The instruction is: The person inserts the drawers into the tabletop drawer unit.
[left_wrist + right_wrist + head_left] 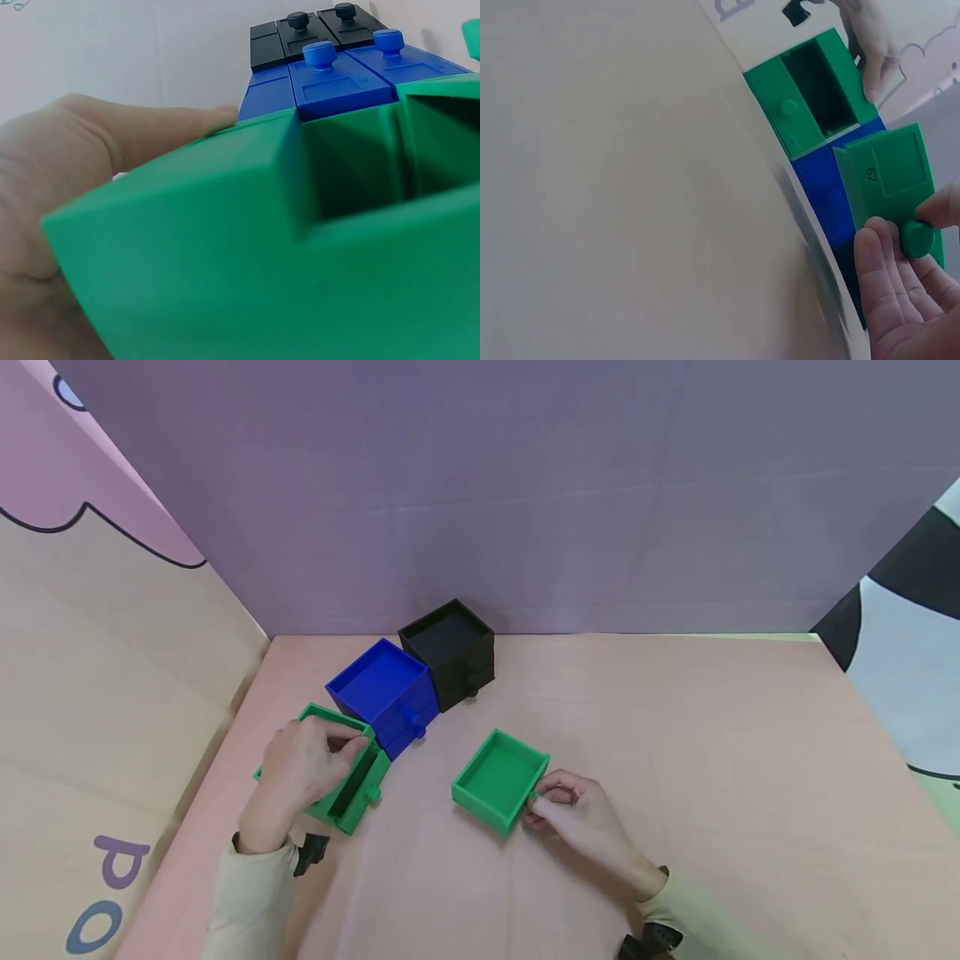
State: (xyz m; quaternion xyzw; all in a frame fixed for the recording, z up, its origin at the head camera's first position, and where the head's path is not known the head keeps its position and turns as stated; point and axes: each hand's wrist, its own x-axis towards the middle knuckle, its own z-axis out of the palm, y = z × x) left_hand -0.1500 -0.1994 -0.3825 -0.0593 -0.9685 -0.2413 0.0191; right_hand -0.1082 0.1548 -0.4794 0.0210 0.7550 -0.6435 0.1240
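On the left of the head view stands a green drawer cabinet [349, 819], its upper slot hollow and a closed drawer with a knob below. My left hand [303, 764] grips the cabinet's top, fingers bent over it; the left wrist view shows the green body [187, 247] up close. Apart from the cabinet, my right hand [581, 818] holds a green drawer [498, 781] by its round knob [917, 238], pinched between thumb and fingers. The drawer is level, and its inside looks bare. Number marks show on its front in the right wrist view.
A blue drawer cabinet [378, 681] adjoins the green one, and a black drawer cabinet [447, 639] stands behind it in the same slanting row. Behind rises a purple-grey backdrop [525, 502]; a printed cloth wall [112, 693] borders the left. Pink cloth [712, 760] covers the table.
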